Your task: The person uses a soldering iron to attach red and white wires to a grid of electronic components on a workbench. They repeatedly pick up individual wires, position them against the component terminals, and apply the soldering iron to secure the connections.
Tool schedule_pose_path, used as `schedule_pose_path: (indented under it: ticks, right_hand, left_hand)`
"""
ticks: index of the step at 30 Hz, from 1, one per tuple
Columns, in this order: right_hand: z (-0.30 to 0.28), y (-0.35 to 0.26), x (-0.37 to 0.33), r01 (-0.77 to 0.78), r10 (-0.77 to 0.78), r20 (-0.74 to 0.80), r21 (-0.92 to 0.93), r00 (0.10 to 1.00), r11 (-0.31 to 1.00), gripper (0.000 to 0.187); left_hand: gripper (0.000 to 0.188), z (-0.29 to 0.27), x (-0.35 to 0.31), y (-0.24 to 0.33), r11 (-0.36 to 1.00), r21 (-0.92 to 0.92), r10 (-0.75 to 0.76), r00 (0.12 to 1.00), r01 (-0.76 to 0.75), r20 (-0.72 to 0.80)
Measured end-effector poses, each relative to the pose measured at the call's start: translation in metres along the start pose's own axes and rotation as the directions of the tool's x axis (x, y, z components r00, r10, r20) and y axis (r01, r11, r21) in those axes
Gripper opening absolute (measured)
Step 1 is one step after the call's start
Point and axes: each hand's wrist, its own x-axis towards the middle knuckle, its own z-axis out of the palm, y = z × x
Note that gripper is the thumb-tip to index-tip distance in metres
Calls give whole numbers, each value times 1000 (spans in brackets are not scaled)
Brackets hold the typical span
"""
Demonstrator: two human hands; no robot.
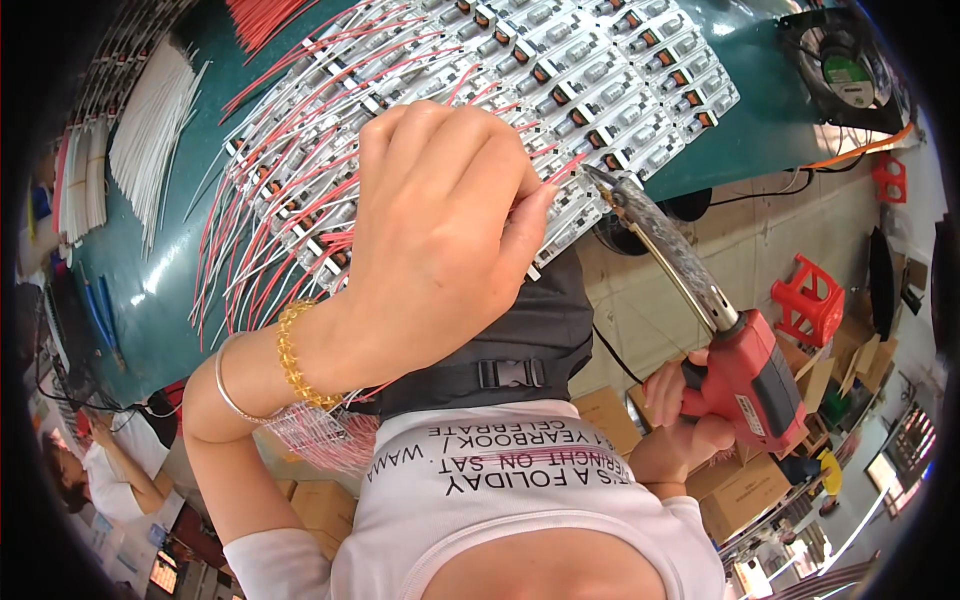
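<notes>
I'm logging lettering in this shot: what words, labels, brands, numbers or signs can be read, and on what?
Locations only, wording not copied:
White shirt: dark capital lettering, upside down, readable in part.
White label on the soldering iron in the right hand: too small to read.
Green label on the black fan: too small to read.
Cardboard box, lower right: print too blurred to read.

Head cam: wide left fisheye, head-worn, facing steeply down over worktop near edge; left hand close.
</notes>
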Motion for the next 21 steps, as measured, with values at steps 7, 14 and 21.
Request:
schedule_pose_path:
  ticks: [7, 14, 21]
  right_hand:
    - [41, -29, 24, 21, -18, 100, -38, 995, 999, 86]
    - [41, -32, 16, -42, 46, 67, -65, 997, 997, 87]
    - [30, -27, 9, -38, 38, 55, 6, 998, 999, 90]
  left_hand:
    - [15, 2, 2, 1, 999, -11, 34, 999, -34, 7]
    - [16, 0, 1, -1, 999, -26, 39, 999, -39, 0]
    - [16, 1, 1, -1, 999, -25, 37, 999, -38, -6]
